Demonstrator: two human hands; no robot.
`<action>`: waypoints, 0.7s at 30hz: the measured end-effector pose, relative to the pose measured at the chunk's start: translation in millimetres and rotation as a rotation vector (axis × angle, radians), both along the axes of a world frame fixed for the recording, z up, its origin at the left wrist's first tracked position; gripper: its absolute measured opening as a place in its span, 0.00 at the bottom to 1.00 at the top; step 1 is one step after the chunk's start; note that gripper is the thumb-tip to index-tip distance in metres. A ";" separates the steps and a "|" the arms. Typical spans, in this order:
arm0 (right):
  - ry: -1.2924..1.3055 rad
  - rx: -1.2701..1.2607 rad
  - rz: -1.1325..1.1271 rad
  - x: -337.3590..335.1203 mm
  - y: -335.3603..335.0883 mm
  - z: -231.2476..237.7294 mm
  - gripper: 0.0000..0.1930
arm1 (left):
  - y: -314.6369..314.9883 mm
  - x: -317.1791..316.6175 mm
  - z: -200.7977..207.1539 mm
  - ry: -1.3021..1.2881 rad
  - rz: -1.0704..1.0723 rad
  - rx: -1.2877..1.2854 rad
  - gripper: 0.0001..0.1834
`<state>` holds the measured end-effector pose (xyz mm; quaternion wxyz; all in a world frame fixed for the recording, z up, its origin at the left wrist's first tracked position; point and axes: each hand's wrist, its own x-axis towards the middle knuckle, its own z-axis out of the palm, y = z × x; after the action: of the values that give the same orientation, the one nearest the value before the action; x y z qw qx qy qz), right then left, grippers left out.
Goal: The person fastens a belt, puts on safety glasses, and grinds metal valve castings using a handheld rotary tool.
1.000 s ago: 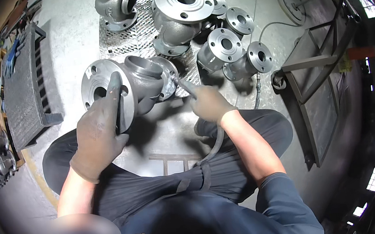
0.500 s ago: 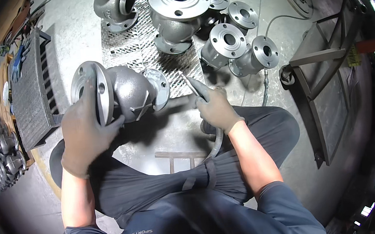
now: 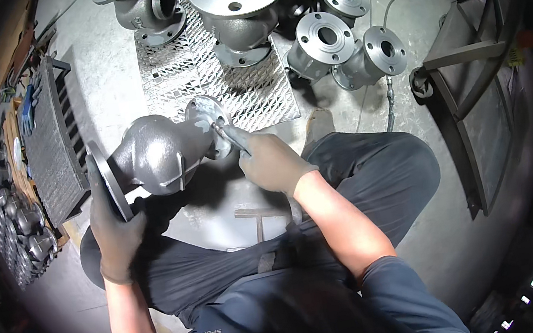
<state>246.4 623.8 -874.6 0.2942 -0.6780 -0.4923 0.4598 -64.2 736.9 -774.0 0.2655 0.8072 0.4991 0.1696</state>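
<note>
A grey cast-metal valve body [image 3: 158, 152] with a round belly and a flange at each end lies on its side before me. My left hand [image 3: 116, 235], in a dark glove, is closed round the rim of its left flange [image 3: 107, 181]. My right hand [image 3: 273, 163], gloved too, grips a slim, pen-shaped metal tool [image 3: 222, 132]. Its tip is at the inner side of the right flange [image 3: 199, 108]; whether it touches the metal I cannot tell. The underside of the valve body is in shadow.
Beyond stands a tall flanged valve body [image 3: 240, 25] on a patterned metal sheet [image 3: 169, 88]. Several more flanged bodies [image 3: 323, 37] cluster to its right. A metal frame [image 3: 468, 113] leans at the right; a dark slatted stand [image 3: 55, 147] and stacked castings [image 3: 32, 224] are at the left.
The valve body has turned, its left flange swinging edge-on and lower with my left hand. My right hand has moved left, bringing the tool to the right flange.
</note>
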 end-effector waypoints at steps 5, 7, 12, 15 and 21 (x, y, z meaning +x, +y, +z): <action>-0.051 -0.104 0.085 -0.8 20.1 21.8 0.37 | -12.9 -25.3 -15.0 0.028 0.045 -0.020 0.64; -0.022 -0.069 0.112 4.2 22.0 26.8 0.37 | -15.4 -32.1 -17.0 0.128 0.002 0.127 0.48; 0.105 0.144 0.081 6.3 14.0 1.7 0.28 | -13.0 -45.3 -30.7 0.099 0.010 0.127 0.55; 0.033 0.012 0.121 7.1 15.8 10.1 0.28 | -11.9 -38.5 -31.4 0.010 0.064 0.042 0.58; 0.125 0.102 0.138 8.0 14.5 4.4 0.37 | -9.8 -44.7 -34.1 0.011 0.061 0.060 0.57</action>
<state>254.3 638.3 -870.2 0.3263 -0.5965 -0.5414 0.4947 -108.9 727.0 -808.1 0.2331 0.8002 0.5197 0.1881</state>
